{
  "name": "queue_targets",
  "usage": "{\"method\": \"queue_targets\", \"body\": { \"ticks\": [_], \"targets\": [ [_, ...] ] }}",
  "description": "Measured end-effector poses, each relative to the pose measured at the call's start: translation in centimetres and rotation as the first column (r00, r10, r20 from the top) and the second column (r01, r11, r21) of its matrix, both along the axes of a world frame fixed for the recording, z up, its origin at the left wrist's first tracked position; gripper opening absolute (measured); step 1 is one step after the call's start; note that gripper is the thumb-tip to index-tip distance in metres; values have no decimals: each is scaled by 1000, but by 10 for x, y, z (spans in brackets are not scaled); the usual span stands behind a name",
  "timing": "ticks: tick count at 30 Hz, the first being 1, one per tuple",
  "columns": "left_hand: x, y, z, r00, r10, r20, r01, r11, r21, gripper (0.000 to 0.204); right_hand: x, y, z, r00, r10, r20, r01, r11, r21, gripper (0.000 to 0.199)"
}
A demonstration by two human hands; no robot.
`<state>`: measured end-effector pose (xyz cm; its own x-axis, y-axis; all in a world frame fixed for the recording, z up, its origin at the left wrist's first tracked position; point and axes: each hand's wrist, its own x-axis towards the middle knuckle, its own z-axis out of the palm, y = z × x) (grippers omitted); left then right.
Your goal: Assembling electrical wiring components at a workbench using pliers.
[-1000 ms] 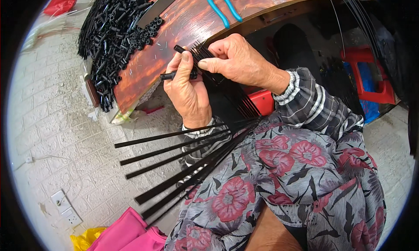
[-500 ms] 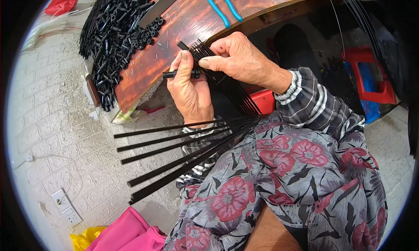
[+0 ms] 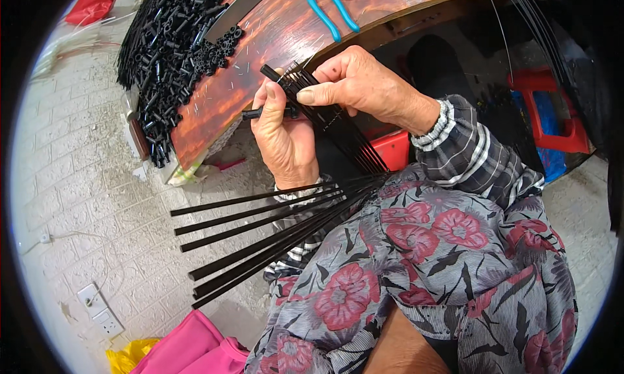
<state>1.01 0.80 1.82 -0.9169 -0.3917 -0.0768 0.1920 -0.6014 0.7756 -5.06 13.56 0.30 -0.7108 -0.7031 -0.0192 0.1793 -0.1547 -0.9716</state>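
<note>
My left hand [image 3: 283,137] and my right hand [image 3: 361,85] both grip one end of a bundle of long thin black rods [image 3: 260,241]. The rods cross under my left wrist and fan out to the lower left over my flowered lap. My left thumb and fingers also pinch a short black tube [image 3: 257,113] at the bundle's upper end. My right thumb and fingers press on the rod tips [image 3: 292,81] just in front of the table edge.
A reddish wooden table [image 3: 273,36] carries a heap of short black tubes [image 3: 172,42] and blue-handled pliers [image 3: 328,10]. Red and blue plastic stools [image 3: 552,107] stand at right. A white power strip [image 3: 97,306] and pink cloth [image 3: 195,348] lie on the tiled floor.
The fanned rod ends have swung slightly upward and spread a little. Both hands stay at the bundle's upper end, barely shifted.
</note>
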Motion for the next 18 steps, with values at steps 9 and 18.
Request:
{"method": "queue_targets", "body": {
  "ticks": [9,18],
  "targets": [
    [6,-5,-2,1000,-12,28,9,995,99,17,3,1,10,998,16,62,-15,1000,-13,25],
    [3,-3,-2,993,-114,4,112,983,146,15,5,1,6,999,-54,-8,53,996,-71,24]
  ]
}}
